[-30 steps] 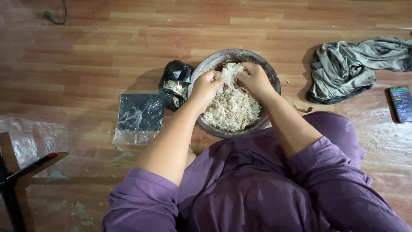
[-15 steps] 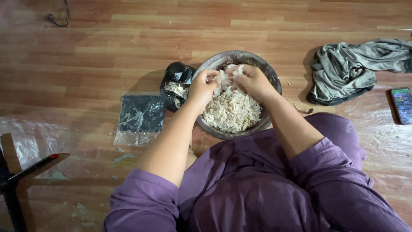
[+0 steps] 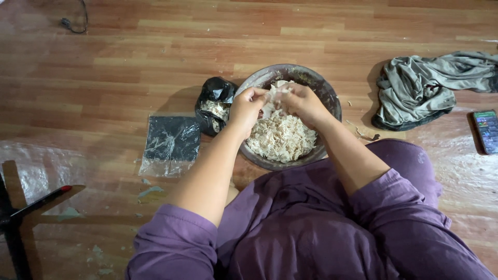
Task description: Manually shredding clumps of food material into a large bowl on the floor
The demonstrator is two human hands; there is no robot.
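- Wooden floor (image 3: 155, 46): plank surface carrying all items; the person in purple clothing sits on it, seen from above.
- Grey cloth (image 3: 420, 88): crumpled, lying to the right of the bowl, well apart from it.
- Metal bowl (image 3: 332, 103): round, resting on the floor directly in front of the person; contains a heap of pale shredded food (image 3: 280, 137).
- Flat plastic bag (image 3: 171, 142): dark with a clear edge, lying left of the bowl.
- Black bag (image 3: 215, 101): open, holding pale scraps, touching the bowl's left rim.
- Phone (image 3: 487, 129): at the right edge, beside the cloth.
- Left hand (image 3: 249, 106): above the bowl, fingers pinched narrow on a pale piece (image 3: 275, 96).
- Right hand (image 3: 303, 103): just beside the left hand, fingers closed on the same piece.
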